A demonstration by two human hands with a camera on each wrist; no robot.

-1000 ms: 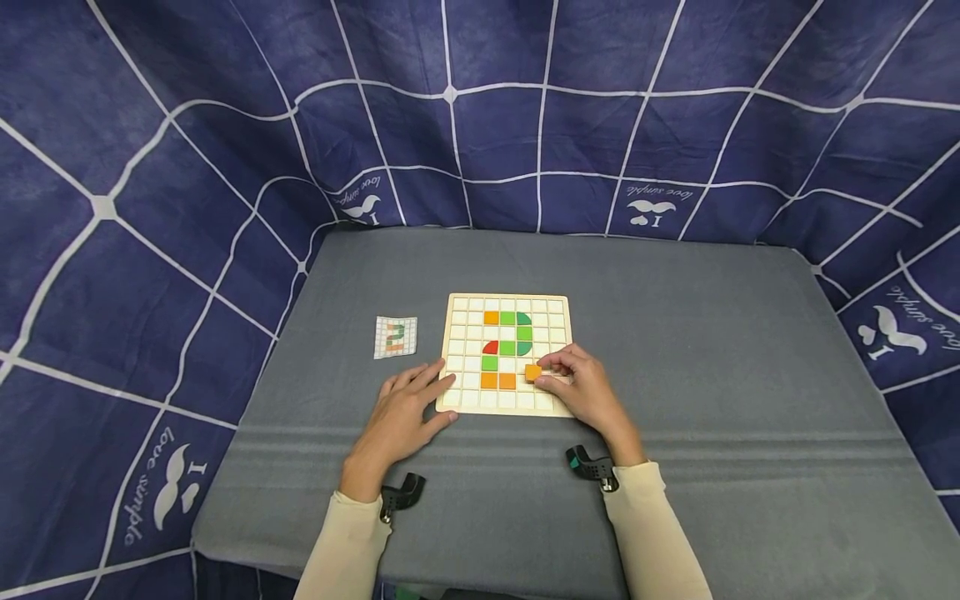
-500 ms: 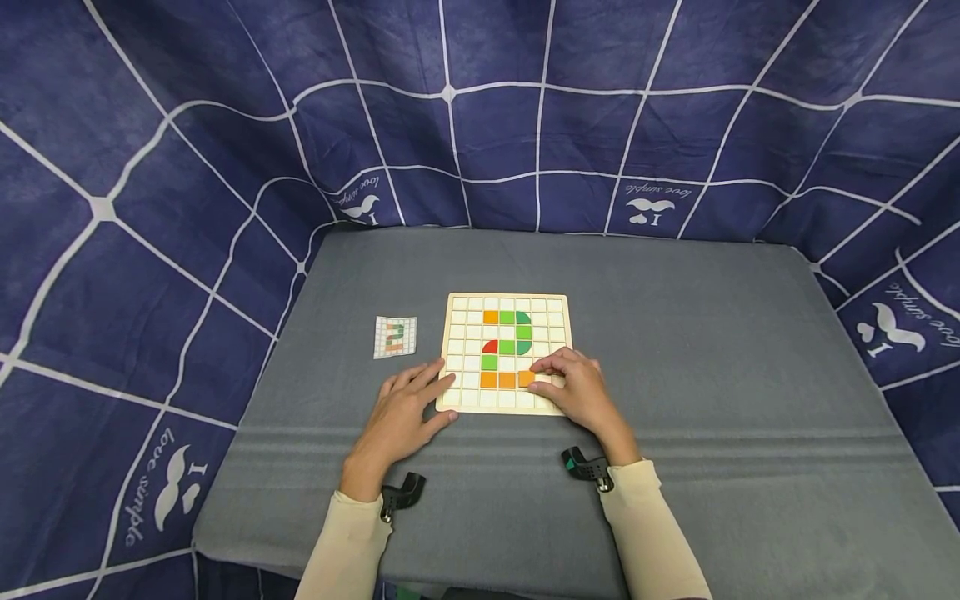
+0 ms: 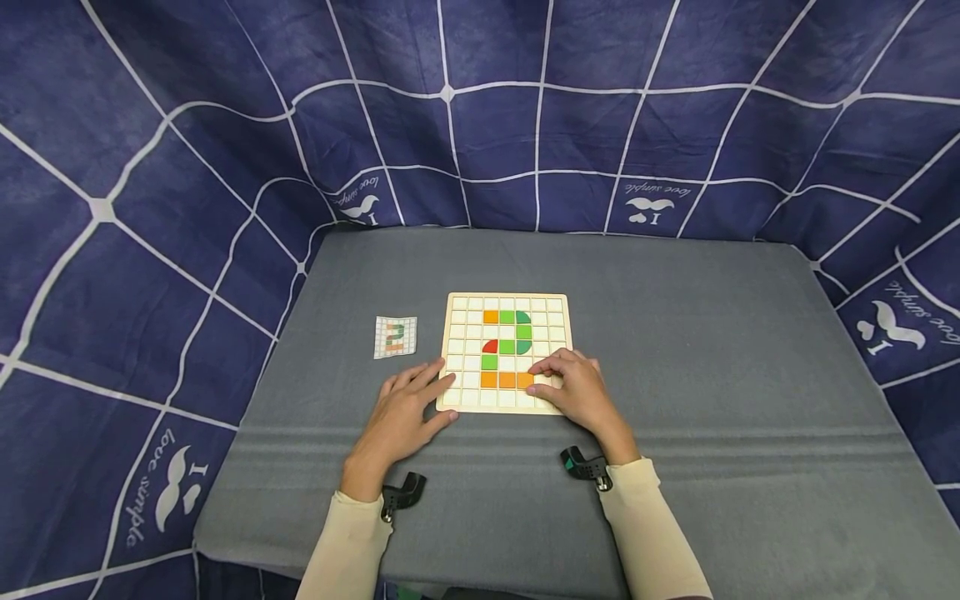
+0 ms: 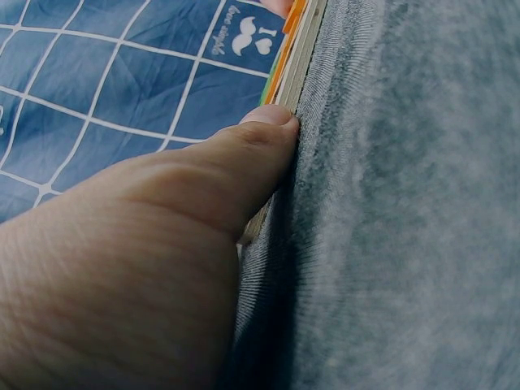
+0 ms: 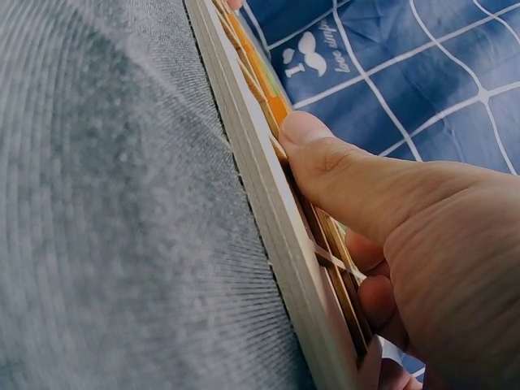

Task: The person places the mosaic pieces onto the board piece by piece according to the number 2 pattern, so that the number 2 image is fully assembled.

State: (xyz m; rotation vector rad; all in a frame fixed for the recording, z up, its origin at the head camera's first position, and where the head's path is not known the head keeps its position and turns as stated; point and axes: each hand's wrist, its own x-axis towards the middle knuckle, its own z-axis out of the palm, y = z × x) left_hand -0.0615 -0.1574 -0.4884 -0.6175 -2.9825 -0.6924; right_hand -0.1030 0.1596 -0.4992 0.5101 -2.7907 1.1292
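A wooden grid board (image 3: 555, 318) lies flat on the grey table, with orange, green and red tiles forming a figure like a 2. My right hand (image 3: 583, 390) pinches an orange square tile (image 3: 525, 380) between thumb and fingertips at the right end of the lower orange row. The tile appears to sit in its cell. Seen from the right wrist, the thumb (image 4: 264, 115) of the other hand is out of frame, while the right thumb (image 5: 305, 130) meets an orange tile edge. My left hand (image 3: 397, 417) rests at the board's lower left corner, fingers spread, thumb along the front edge.
A small white card (image 3: 394, 337) printed with a similar coloured grid figure lies left of the board. Grey cloth (image 3: 690, 333) covers the table. A blue curtain (image 3: 495, 125) with white lines hangs behind and along the sides.
My right hand has moved slightly left and down, bringing the orange tile from above the board into line with the lower orange row. The left hand has stayed still.
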